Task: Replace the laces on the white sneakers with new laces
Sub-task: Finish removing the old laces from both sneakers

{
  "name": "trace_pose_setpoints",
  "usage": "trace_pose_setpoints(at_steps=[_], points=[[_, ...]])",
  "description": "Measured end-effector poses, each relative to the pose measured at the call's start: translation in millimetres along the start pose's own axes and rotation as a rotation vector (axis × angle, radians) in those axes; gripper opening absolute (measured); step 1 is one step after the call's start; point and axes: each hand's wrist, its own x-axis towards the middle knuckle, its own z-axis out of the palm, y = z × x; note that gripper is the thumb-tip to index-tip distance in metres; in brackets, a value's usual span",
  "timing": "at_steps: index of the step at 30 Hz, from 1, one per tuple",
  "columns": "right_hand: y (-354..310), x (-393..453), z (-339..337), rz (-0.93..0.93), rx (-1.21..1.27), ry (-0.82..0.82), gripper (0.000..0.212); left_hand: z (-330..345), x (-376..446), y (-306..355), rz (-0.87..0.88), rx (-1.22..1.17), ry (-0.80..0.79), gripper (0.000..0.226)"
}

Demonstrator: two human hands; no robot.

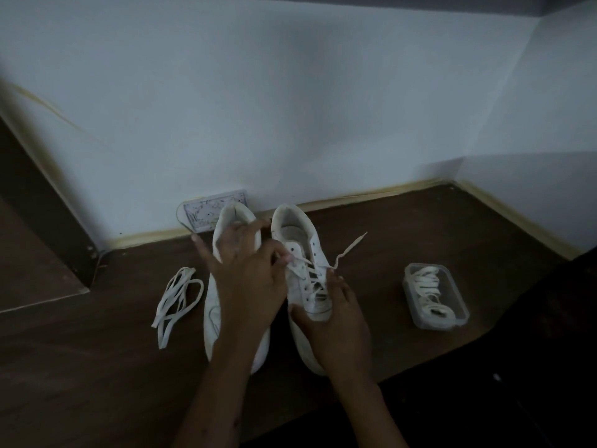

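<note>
White flat laces point(177, 299) lie in a loose tangle on the dark wood-grain surface point(97, 367) at the lower left of centre, just beside the left sneaker point(214, 305). That sneaker is smooth white with a thick pale sole; its heel points toward the wall and its toe toward the bottom of the frame, and much of its upper is hidden behind the left hand point(248, 279). Behind its heel a small patterned card point(203, 210) leans at the foot of the pale painted wall.

The left hand reaches across from the centre of the frame, little finger splayed outward, while its thumb and forefinger pinch one end of the new lace point(318, 294) at the upper eyelets of the right sneaker point(298, 240). This sneaker stands close beside the first, white with dark side stripes, its lower eyelets already crossed by the flat lace; in the dim light I cannot tell exactly how many rows are threaded. The right hand point(336, 321) rests over the toe and vamp, fingers curled, and appears to grip the lace's other end, which kinks upward to the right.

Further right, well apart from the shoes, a clear rounded plastic container point(452, 321) holds coiled white laces point(428, 295).
</note>
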Motion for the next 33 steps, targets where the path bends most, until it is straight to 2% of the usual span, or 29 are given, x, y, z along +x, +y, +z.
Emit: trace_pose_setpoints(at_steps=[5, 9, 13, 15, 17, 20, 22, 25, 28, 31, 33], points=[[0.5, 0.8, 0.0, 0.006, 0.027, -0.011, 0.092, -2.4, 0.3, -16.4, -0.117, 0.017, -0.103, 0.012], [0.1, 1.2, -0.7, -0.001, 0.043, -0.006, 0.091, -1.2, 3.3, -3.5, -0.004, 0.013, -0.007, 0.028], [-1.3, 1.1, -1.1, 0.010, 0.036, -0.011, 0.090, 11.0, -3.0, 12.1, 0.099, 0.009, -0.007, 0.014], [-1.5, 0.9, -1.3, 0.007, 0.041, -0.008, 0.091, 15.7, -6.7, 15.9, 0.116, 0.004, 0.054, 0.005], [-1.6, 0.5, -1.4, 0.003, 0.027, -0.011, 0.091, 13.9, -5.6, 15.6, 0.029, -0.017, 0.142, 0.008], [-0.2, 0.4, -1.0, -0.007, 0.018, -0.008, 0.090, 11.3, -3.3, 5.2, -0.209, -0.065, 0.268, 0.015], [0.1, 0.2, -0.6, -0.014, 0.013, -0.003, 0.091, 11.2, -1.8, -2.6, -0.253, -0.059, 0.289, 0.019], [0.0, 0.9, -0.8, -0.010, 0.021, 0.000, 0.090, 10.8, 1.2, -2.4, -0.136, -0.095, 0.162, 0.027], [-0.6, 0.9, -1.1, -0.013, 0.026, 0.004, 0.089, 17.3, -2.1, 3.1, 0.034, -0.005, 0.044, 0.021], [-0.9, 1.1, -0.9, -0.007, 0.028, 0.000, 0.090, 21.2, -4.9, 7.9, 0.041, -0.030, 0.077, 0.007], [-0.9, 1.3, -0.5, -0.006, 0.016, -0.005, 0.091, 19.5, -5.7, 11.3, 0.035, -0.031, 0.133, 0.005]])
